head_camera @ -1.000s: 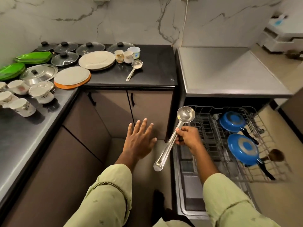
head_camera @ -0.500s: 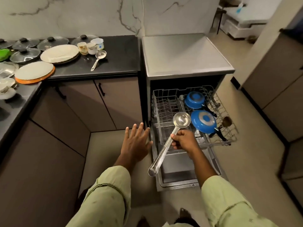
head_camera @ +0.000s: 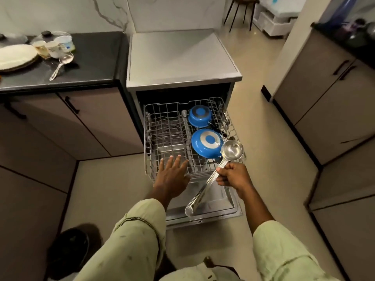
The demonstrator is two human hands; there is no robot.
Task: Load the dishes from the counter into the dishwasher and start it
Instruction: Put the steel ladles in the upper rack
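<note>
Here, the right hand (head_camera: 233, 177) grips the handle of a steel ladle (head_camera: 232, 150), whose bowl stands just beyond the knuckles, over the front right corner of the pulled-out rack (head_camera: 162, 126) and beside the nearer blue pan (head_camera: 206, 144). The left hand (head_camera: 172, 176), fingers straight and spread, hovers palm-down at the rack's front edge, just left of the ladle.

At the upper left, the white plate (head_camera: 17, 56) runs off the frame's edge, and the cups (head_camera: 51, 48) beside it are too smeared to show any pattern. The ladle (head_camera: 231, 152) covers the lower right side of the near blue pan (head_camera: 205, 144) with its bowl. The left hand (head_camera: 172, 176) hides part of the rack (head_camera: 166, 122) along its front rim; whether it touches cannot be told. Blurred dark objects (head_camera: 357, 27), perhaps bottles, sit at the upper right.
</note>
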